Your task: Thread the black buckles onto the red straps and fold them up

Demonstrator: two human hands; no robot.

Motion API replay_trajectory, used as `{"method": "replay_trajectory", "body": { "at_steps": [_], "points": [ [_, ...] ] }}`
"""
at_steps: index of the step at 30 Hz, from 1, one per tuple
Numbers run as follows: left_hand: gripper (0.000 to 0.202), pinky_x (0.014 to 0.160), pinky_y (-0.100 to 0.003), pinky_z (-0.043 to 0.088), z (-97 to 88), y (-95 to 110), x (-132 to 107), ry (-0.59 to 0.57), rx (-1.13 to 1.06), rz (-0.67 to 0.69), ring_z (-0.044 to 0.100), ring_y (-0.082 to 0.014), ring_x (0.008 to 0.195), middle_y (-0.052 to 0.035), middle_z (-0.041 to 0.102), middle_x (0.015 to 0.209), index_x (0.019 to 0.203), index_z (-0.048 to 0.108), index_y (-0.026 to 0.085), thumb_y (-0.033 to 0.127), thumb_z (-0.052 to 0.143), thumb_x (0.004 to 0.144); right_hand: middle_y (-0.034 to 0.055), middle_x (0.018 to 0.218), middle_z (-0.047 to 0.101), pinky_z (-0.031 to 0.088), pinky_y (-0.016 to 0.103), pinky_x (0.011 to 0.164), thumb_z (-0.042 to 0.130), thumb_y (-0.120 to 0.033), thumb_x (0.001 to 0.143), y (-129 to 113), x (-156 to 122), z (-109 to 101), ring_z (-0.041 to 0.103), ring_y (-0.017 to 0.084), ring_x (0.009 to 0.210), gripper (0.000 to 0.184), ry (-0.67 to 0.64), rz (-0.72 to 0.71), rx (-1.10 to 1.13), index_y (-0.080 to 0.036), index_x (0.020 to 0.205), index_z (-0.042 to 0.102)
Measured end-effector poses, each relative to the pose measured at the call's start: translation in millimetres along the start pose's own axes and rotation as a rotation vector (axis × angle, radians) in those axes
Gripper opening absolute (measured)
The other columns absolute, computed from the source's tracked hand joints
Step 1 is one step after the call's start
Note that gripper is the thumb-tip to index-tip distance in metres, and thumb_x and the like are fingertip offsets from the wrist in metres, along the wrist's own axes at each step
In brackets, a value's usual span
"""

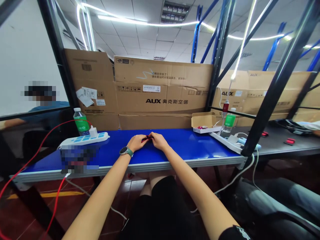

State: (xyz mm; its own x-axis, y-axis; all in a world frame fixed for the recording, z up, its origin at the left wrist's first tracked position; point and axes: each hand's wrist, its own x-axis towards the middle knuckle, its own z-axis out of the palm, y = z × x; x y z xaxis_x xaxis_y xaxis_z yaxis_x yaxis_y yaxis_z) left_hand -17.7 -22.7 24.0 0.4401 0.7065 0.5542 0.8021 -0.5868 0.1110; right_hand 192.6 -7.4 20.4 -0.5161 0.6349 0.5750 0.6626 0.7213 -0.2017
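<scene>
Red-black item (pixel 147 138) between both hands' fingers (pixel 152 134)

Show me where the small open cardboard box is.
In the head view, the small open cardboard box sits toward the right of the blue bench top, beside a white power strip and a water bottle.

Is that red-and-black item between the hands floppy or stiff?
The red-and-black item is probably light: the left hand and right hand pinch it with fingertips only. Its thin, curved shape suggests it bends, though it's too small to tell.
</scene>
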Motion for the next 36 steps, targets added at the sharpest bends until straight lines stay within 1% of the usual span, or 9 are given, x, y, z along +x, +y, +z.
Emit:
{"method": "replay_trajectory", "body": {
  "at_steps": [2, 4, 6, 11, 18, 24, 27, 30, 36],
  "points": [
    [0.025, 0.091, -0.031, 0.051, -2.3, 2, 0, 0.032, -0.063, 0.031, 0.068, -0.0225, 0.104, -0.0061, 0.073, 0.112, 0.114, 0.068, 0.025, 0.034, 0.054, 0.095, 0.0051, 0.109, 0.070, 0.044, 0.026, 0.086, 0.045, -0.009, 0.090, 5, 1, 1, 0.063, 0.019, 0.100, 0.031, 0.061, 0.020, 0.049, -0.022, 0.116, 0.057],
    [0.037, 0.099, -0.032, 0.050, -4.3, 3, 0, 0.054, -0.104, 0.055, 0.065, -0.0225, 0.115, -0.0053, 0.069, 0.127, 0.129, 0.061, 0.027, 0.031, 0.057, 0.093, 0.0046, 0.101, 0.070, 0.045, 0.025, 0.083, 0.044, -0.011, 0.088, 8, 1, 1, 0.064, 0.019, 0.092, 0.032, 0.106, 0.051, 0.077, -0.022, 0.115, 0.058],
    [0.041, 0.103, -0.033, 0.049, -5.4, 3, 0, 0.045, -0.104, 0.049, 0.064, -0.0227, 0.119, -0.0049, 0.068, 0.131, 0.134, 0.060, 0.028, 0.030, 0.058, 0.092, 0.0028, 0.094, 0.070, 0.045, 0.025, 0.079, 0.043, -0.013, 0.088, 10, 1, -1, 0.063, 0.019, 0.084, 0.032, 0.119, 0.082, 0.105, -0.022, 0.114, 0.059],
    [0.038, 0.106, -0.034, 0.048, -1.9, -1, 2, 0.047, -0.066, 0.017, 0.065, -0.0226, 0.117, -0.0052, 0.069, 0.128, 0.131, 0.064, 0.028, 0.027, 0.056, 0.093, -0.0007, 0.088, 0.066, 0.044, 0.024, 0.077, 0.042, -0.014, 0.088, 9, 1, 0, 0.058, 0.016, 0.078, 0.031, 0.101, 0.083, 0.156, -0.023, 0.111, 0.062],
    [0.038, 0.103, -0.035, 0.048, 3.9, 5, 4, 0.004, -0.025, 0.073, 0.066, -0.0247, 0.116, -0.0076, 0.071, 0.127, 0.129, 0.066, 0.025, 0.029, 0.059, 0.092, 0.0064, 0.115, 0.058, 0.040, 0.035, 0.089, 0.059, -0.037, 0.096, 7, 0, 7, 0.049, 0.023, 0.108, 0.018, 0.122, 0.191, 0.006, -0.024, 0.094, 0.070],
    [0.036, 0.095, -0.034, 0.051, 2.2, 2, 4, 0.125, -0.103, -0.055, 0.072, -0.0233, 0.099, -0.0044, 0.076, 0.115, 0.123, 0.069, 0.026, 0.034, 0.067, 0.088, 0.0080, 0.118, 0.052, 0.041, 0.037, 0.094, 0.053, -0.025, 0.097, 14, 9, 3, 0.048, 0.023, 0.112, 0.019, 0.232, 0.315, 0.113, -0.022, 0.095, 0.072],
    [0.035, 0.096, -0.034, 0.051, 2.1, -2, 3, 0.128, -0.119, -0.040, 0.073, -0.0232, 0.098, -0.0048, 0.076, 0.114, 0.120, 0.071, 0.025, 0.034, 0.068, 0.086, 0.0075, 0.116, 0.054, 0.042, 0.039, 0.094, 0.051, -0.030, 0.098, 15, 8, 4, 0.049, 0.023, 0.112, 0.023, 0.237, 0.336, 0.151, -0.022, 0.093, 0.073],
    [0.028, 0.097, -0.035, 0.051, 3.2, -2, 3, 0.086, -0.119, 0.010, 0.072, -0.0240, 0.101, -0.0045, 0.077, 0.114, 0.112, 0.074, 0.025, 0.030, 0.068, 0.085, 0.0061, 0.115, 0.058, 0.041, 0.040, 0.093, 0.061, -0.038, 0.094, 13, 4, 7, 0.047, 0.025, 0.113, 0.020, 0.183, 0.329, 0.156, -0.024, 0.087, 0.073],
    [0.030, 0.081, -0.031, 0.056, 6.7, 1, 6, 0.188, -0.261, -0.058, 0.074, -0.0213, 0.086, -0.0048, 0.078, 0.108, 0.111, 0.073, 0.022, 0.035, 0.068, 0.084, 0.0078, 0.113, 0.057, 0.043, 0.037, 0.096, 0.057, -0.025, 0.094, 18, 12, 8, 0.051, 0.022, 0.110, 0.016, 0.290, 0.318, 0.222, -0.021, 0.089, 0.071]
  ]
}}
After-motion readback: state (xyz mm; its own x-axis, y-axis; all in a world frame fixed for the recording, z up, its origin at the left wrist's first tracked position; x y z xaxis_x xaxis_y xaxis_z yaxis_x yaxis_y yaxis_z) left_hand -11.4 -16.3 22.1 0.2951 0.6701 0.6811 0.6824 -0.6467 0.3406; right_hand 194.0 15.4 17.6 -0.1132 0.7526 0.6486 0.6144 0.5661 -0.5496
